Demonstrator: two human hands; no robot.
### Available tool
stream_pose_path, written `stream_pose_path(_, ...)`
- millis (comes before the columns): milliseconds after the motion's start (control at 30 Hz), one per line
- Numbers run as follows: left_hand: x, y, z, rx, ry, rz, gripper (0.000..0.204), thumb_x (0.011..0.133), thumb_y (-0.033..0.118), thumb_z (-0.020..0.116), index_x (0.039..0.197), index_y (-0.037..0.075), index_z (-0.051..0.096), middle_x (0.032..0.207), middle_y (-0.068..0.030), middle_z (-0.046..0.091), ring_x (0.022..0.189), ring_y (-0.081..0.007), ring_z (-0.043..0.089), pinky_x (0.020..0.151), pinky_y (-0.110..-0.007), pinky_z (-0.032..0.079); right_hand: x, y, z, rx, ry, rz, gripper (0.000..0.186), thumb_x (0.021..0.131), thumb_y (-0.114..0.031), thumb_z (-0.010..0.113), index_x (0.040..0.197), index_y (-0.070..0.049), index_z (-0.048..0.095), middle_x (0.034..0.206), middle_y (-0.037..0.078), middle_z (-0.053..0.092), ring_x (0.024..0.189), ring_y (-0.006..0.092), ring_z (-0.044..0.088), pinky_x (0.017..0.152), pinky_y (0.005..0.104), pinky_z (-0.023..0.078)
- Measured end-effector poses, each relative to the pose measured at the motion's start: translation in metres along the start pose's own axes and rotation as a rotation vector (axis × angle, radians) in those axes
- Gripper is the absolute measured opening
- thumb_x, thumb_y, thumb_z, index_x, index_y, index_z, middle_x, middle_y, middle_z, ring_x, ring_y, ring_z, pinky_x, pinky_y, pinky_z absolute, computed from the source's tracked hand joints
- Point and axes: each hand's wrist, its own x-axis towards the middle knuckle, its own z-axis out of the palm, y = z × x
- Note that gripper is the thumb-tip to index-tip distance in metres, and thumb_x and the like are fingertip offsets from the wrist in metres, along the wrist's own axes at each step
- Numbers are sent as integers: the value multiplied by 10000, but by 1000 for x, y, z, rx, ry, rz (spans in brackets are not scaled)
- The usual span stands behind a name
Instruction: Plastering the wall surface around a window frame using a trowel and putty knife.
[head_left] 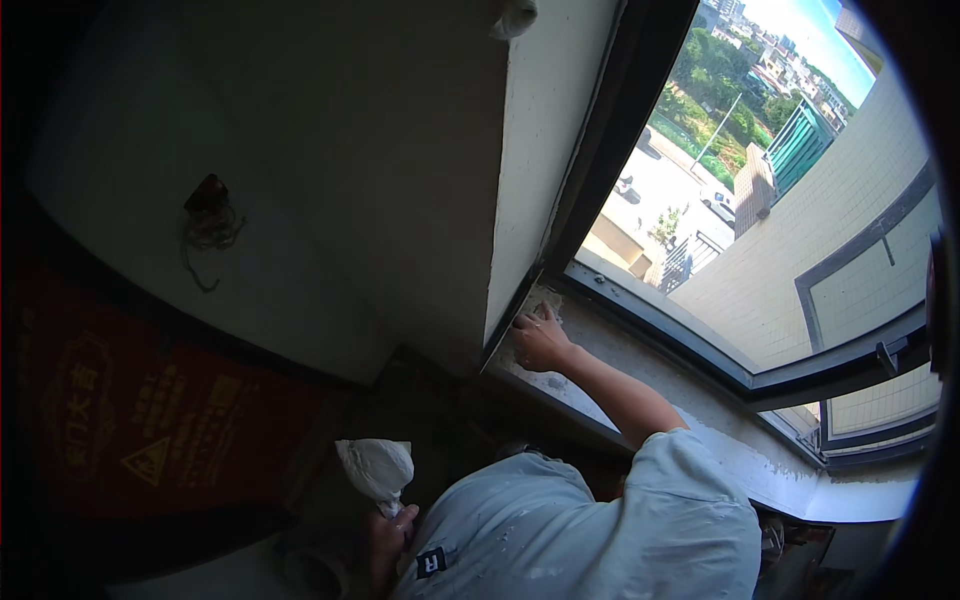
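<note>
My right hand (540, 340) reaches up to the corner where the white wall reveal (545, 150) meets the grey window sill (650, 365). Its fingers press on a pale patch of filler (545, 298) there; whether they grip a tool is hidden. My left hand (392, 535) is low by my chest, closed around the base of a white lump of putty (375, 465) that stands above it. My light, paint-flecked shirt (580, 530) fills the lower middle of the view.
A dark stub with loose wires (208, 215) hangs from the shaded wall at left. Below it is a red sheet with yellow print (130, 420). A dark window frame (700, 340) edges the sill, with a handle (885, 355) at right; street and buildings lie far below outside.
</note>
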Motion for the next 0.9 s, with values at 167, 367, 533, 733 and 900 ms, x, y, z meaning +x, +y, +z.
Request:
stream_pose_path(167, -3, -8, -6, 15, 42, -9, 249, 879, 169, 696, 700, 94, 541, 526, -5, 489, 406, -130, 375, 415, -297, 309, 4, 0, 3, 11, -71, 6, 339, 784, -223, 687, 1089, -75, 679, 1082, 158, 605, 1060, 345, 619, 1071, 710, 322)
stream_pose_path(367, -9, -7, -10, 81, 107, -78, 257, 868, 187, 713, 697, 81, 553, 552, -7, 505, 436, -130, 391, 438, -305, 321, -1, -3, 17, -2, 2, 31, 322, 794, -243, 673, 1064, -66, 679, 1078, 160, 604, 1063, 351, 616, 1064, 712, 325)
stream_pose_path(533, -12, -8, -9, 47, 172, -96, 247, 858, 198, 724, 714, 69, 570, 564, -11, 509, 464, -132, 403, 460, -308, 333, 1, -4, 13, -4, 18, 36, 321, 802, -258, 666, 1057, -62, 678, 1090, 162, 605, 1073, 357, 613, 1060, 710, 330)
stream_pose_path(733, -10, -16, -10, 50, 183, -28, 243, 848, 203, 733, 730, 57, 578, 580, -17, 521, 487, -138, 416, 486, -312, 352, 3, -2, 1, 4, -27, 23, 331, 805, -261, 662, 1068, -61, 672, 1110, 161, 608, 1092, 359, 609, 1062, 712, 329)
stream_pose_path(900, -18, -6, -6, 98, 187, -13, 234, 847, 186, 730, 734, 51, 576, 594, -20, 531, 502, -141, 428, 499, -313, 363, 1, -1, 7, 25, -7, 41, 331, 804, -260, 664, 1069, -62, 673, 1115, 156, 609, 1109, 356, 604, 1067, 722, 321)
